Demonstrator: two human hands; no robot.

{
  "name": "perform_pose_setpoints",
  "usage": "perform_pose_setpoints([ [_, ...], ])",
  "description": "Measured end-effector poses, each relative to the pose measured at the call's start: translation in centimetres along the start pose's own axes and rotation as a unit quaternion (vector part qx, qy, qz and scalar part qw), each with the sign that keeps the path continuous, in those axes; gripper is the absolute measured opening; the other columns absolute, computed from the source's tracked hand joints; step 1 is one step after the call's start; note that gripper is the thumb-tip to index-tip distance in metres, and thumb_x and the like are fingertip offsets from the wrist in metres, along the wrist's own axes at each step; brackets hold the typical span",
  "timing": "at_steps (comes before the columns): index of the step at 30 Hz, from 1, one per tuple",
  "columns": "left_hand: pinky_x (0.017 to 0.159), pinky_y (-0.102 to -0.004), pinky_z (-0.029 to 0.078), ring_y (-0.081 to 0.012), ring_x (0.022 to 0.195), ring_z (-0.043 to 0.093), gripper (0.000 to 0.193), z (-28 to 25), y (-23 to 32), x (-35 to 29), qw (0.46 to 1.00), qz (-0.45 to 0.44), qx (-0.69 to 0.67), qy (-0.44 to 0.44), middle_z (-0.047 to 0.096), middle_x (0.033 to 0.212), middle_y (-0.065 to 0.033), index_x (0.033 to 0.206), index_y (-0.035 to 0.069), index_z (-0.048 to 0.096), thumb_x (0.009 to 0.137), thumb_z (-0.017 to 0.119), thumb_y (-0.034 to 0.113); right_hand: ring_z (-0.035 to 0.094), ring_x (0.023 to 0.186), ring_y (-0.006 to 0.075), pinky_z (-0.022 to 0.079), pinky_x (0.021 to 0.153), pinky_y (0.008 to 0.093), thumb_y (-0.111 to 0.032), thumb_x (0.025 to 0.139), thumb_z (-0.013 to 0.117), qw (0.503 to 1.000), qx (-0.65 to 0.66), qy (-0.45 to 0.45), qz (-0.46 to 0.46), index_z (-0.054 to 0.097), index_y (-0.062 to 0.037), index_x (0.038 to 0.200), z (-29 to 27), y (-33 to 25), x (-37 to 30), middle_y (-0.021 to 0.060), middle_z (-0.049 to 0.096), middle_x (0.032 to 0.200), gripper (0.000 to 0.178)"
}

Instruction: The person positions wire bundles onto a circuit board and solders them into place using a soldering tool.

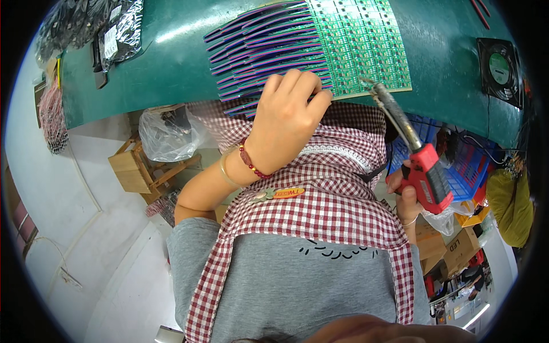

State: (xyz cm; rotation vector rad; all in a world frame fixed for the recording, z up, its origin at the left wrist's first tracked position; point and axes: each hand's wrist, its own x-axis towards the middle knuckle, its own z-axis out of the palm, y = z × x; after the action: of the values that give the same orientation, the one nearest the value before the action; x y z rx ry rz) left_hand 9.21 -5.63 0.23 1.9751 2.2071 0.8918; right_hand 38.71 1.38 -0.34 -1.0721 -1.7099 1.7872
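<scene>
My left hand (290, 111) is closed, with its fingers curled down at the near edge of a row of multicolored ribbon cables (257, 57). Whatever its fingertips grip is hidden beneath the hand. The cables lie side by side, their right ends along the left edge of a green circuit board panel (366, 43) made up of many small boards. My right hand (407, 200) is wrapped around the red and black handle of a soldering gun (409, 134). Its metal barrel slants up and left, and the tip is over the panel's near edge.
The green worktop (154, 68) carries black plastic bags (123, 34) at far left and a black fan (499, 71) at far right. Bundled wires (53, 117) hang off its left edge. Below stand a wooden stool (140, 168) with a clear plastic bag (171, 137) and, to the right, a blue basket (466, 171).
</scene>
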Motion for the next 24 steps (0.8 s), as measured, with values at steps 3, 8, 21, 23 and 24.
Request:
perform_pose_setpoints([
  [3,0.071,-0.0376,0.043,-0.024,0.082,0.057,0.016,-1.6,-0.5,0.4,0.999,-0.023,0.047,0.015,0.059,0.087,-0.0042,0.085,0.007,0.066,0.073,0.076,0.005,0.049,0.052,0.0143,0.041,0.05,0.0285,-0.055,0.091,0.062,0.996,0.034,0.066,-0.053,0.046,0.005,0.122,0.4,-0.5,1.2,0.0057,0.052,0.064,0.07],
  [8,0.075,-0.038,0.042,-0.0257,0.087,0.056,0.013,-3.8,-3.1,0.4,0.99,-0.101,0.096,-0.031,0.06,0.091,-0.0039,0.087,0.008,0.066,0.076,0.073,0.007,0.053,0.057,0.0165,0.047,0.06,0.0312,-0.051,0.095,0.058,0.989,0.103,0.088,-0.065,0.047,0.0041,0.122,0.1,-1.6,4.1,0.0081,0.054,0.067,0.063],
  [21,0.071,-0.0386,0.048,-0.0282,0.082,0.059,0.005,-1.6,-2.3,1.1,0.994,-0.07,0.073,-0.033,0.057,0.085,-0.0093,0.087,0.002,0.065,0.082,0.067,0.003,0.029,0.142,0.0481,0.014,0.121,0.0569,-0.037,0.098,0.051,0.922,0.357,0.051,-0.141,0.051,0.0007,0.122,2.0,-1.6,13.6,0.0387,0.038,0.143,0.044],
  [23,0.069,-0.0389,0.049,-0.0293,0.079,0.06,0.005,-1.0,-2.4,0.5,0.994,-0.095,0.05,-0.022,0.057,0.084,-0.0104,0.087,0.002,0.065,0.082,0.067,0.002,0.03,0.142,0.0479,0.014,0.122,0.0561,-0.037,0.099,0.051,0.924,0.349,0.059,-0.142,0.051,0.0008,0.122,2.7,-1.2,12.9,0.0388,0.039,0.143,0.044],
  [24,0.067,-0.0393,0.05,-0.0303,0.076,0.06,0.005,-0.9,-2.5,0.5,0.993,-0.117,0.026,-0.012,0.056,0.083,-0.0115,0.087,0.002,0.065,0.082,0.067,0.002,0.03,0.142,0.0478,0.014,0.122,0.0554,-0.037,0.099,0.05,0.926,0.343,0.07,-0.142,0.05,0.0008,0.122,3.0,-1.2,12.5,0.039,0.039,0.142,0.044],
])
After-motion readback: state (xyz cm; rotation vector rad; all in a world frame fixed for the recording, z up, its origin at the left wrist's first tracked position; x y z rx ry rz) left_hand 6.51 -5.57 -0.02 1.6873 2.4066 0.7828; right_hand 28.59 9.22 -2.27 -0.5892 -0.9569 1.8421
